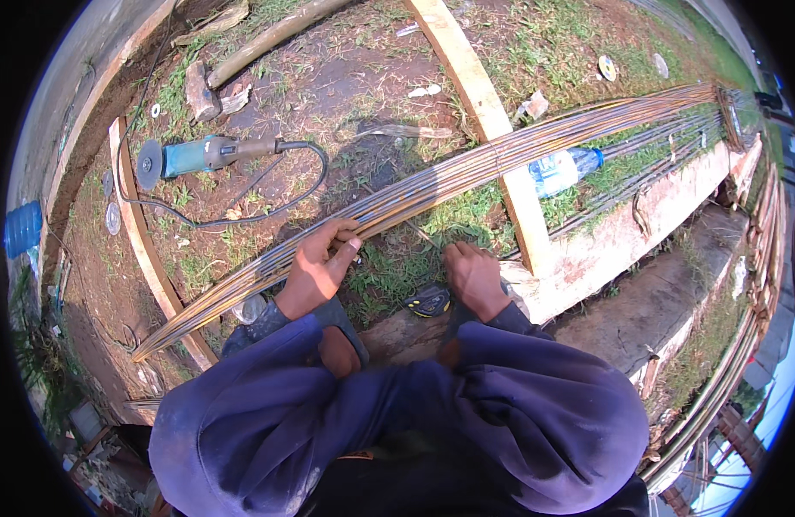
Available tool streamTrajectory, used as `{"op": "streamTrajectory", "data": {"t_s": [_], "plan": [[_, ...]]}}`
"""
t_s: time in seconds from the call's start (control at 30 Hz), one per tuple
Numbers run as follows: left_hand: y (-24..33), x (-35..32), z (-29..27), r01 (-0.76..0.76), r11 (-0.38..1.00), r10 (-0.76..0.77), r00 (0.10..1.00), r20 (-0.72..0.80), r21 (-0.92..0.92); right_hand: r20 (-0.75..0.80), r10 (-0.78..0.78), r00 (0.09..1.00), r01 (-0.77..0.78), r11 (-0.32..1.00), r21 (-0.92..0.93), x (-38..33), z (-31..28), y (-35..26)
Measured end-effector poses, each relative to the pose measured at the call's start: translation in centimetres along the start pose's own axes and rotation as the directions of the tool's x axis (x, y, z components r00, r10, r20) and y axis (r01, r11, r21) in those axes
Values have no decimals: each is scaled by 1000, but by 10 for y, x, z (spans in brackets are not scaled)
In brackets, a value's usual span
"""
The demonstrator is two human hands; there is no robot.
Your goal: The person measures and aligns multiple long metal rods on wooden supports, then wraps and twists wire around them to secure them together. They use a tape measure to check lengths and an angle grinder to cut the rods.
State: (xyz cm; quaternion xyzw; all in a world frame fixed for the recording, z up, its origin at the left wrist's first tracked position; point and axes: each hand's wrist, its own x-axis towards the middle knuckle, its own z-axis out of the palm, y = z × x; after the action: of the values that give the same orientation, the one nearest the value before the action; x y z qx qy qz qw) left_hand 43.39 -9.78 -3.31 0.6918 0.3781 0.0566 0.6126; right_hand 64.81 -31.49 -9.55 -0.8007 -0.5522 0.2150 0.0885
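Note:
A long bundle of thin steel rods (432,187), partly rusty, slants from the lower left to the upper right across timber pieces. My left hand (320,267) is closed at the bundle's near edge, thumb and fingers pinched on the rods. My right hand (475,276) is closed over the grass, just below the bundle. A thin wire (425,235) seems to run from the rods toward its fingertips; its end is hidden. Between my hands and nearer to me lies a black and yellow tape measure (428,302).
An angle grinder (208,155) with its cord lies left, beyond the bundle. A pale timber (466,69) crosses under the rods; another timber (148,250) lies left. A water bottle (563,172) rests right, beside more rods (621,191). A concrete ledge (647,284) runs along the right.

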Motion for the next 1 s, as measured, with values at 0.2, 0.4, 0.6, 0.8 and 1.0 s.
{"op": "streamTrajectory", "data": {"t_s": [0.2, 0.4, 0.6, 0.8, 1.0], "plan": [[23, 21, 5, -27, 997, 22, 998, 60, 73, -30, 116, 993, -112, 987, 113, -35, -77, 19], [32, 50, 14, -64, 995, 56, 993, 101, 79, -326, 52, 944, -49, 999, 17, -77, -138, 97], [69, 97, 47, -338, 895, 296, 938, 180, 291, -457, 218, 862, -183, 976, 119, -63, -182, 148], [92, 155, 110, -472, 764, 417, 881, 222, 441, -441, 302, 845, -251, 953, 172, -42, -183, 167], [88, 163, 156, -459, 719, 486, 869, 96, 522, -391, 342, 854, -233, 925, 300, -32, -164, 154]]}}
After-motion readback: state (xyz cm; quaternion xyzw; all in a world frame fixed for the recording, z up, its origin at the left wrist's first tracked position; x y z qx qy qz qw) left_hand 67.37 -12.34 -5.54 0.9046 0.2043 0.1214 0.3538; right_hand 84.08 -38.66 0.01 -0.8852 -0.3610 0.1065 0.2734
